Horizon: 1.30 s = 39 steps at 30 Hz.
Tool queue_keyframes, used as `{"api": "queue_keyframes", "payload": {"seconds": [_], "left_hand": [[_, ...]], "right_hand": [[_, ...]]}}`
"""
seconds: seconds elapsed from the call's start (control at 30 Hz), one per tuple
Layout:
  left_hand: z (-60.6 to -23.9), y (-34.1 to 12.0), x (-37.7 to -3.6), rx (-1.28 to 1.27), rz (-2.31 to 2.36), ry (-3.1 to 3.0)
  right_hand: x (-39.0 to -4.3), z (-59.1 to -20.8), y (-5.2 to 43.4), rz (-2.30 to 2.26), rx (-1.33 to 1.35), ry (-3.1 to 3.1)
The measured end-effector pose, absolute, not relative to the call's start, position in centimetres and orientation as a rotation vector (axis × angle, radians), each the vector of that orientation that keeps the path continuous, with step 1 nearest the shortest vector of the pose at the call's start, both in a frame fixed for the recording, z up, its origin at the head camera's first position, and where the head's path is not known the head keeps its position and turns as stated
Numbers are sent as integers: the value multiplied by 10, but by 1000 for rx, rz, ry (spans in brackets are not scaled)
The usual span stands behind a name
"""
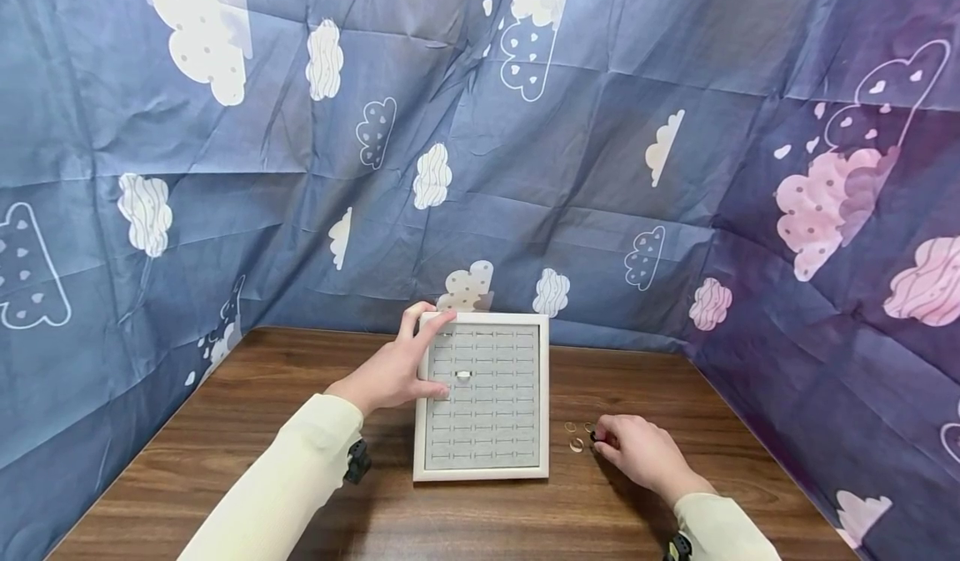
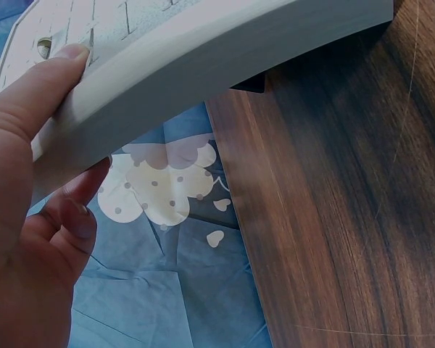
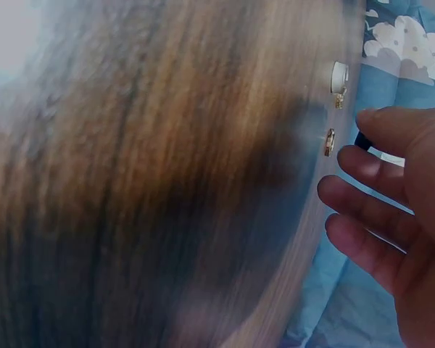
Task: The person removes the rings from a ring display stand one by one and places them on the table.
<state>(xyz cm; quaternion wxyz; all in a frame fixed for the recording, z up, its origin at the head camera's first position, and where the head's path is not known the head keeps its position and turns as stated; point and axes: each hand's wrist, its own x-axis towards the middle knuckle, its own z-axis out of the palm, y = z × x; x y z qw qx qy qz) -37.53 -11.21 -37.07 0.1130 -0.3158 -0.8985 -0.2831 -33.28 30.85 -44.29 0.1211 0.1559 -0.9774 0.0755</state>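
My left hand [image 1: 397,367] grips the upper left side of a white-framed ring display board [image 1: 483,473], thumb on its front and fingers behind the edge. The board's grey padded face has rows of slits, and a silver ring [image 1: 462,374] sits in one of them. To the right of the board, my right hand [image 1: 641,451] pinches a small black ring [image 3: 362,141] between thumb and index finger, low over the table. Beside those fingertips lie a larger loose ring [image 1: 576,444] and thin gold rings [image 1: 570,428].
The brown wood table [image 1: 300,428] extends around the board. A blue cloth with cloud prints [image 1: 495,169] hangs behind the table and along both sides. In the left wrist view, a dark support piece [image 2: 250,84] shows under the board.
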Motion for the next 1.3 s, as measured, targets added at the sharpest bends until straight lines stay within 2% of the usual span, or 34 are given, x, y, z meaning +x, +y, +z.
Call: {"api": "queue_keyframes", "payload": {"seconds": [0.83,1.3], "left_hand": [[-372,-112,-376,-928,-841,-2638],[-372,-111,-377,-907,-845,-2649]], "right_hand": [[-335,-456,309,103,469,-2851],[-331,-444,304,209,409,-2785]]}}
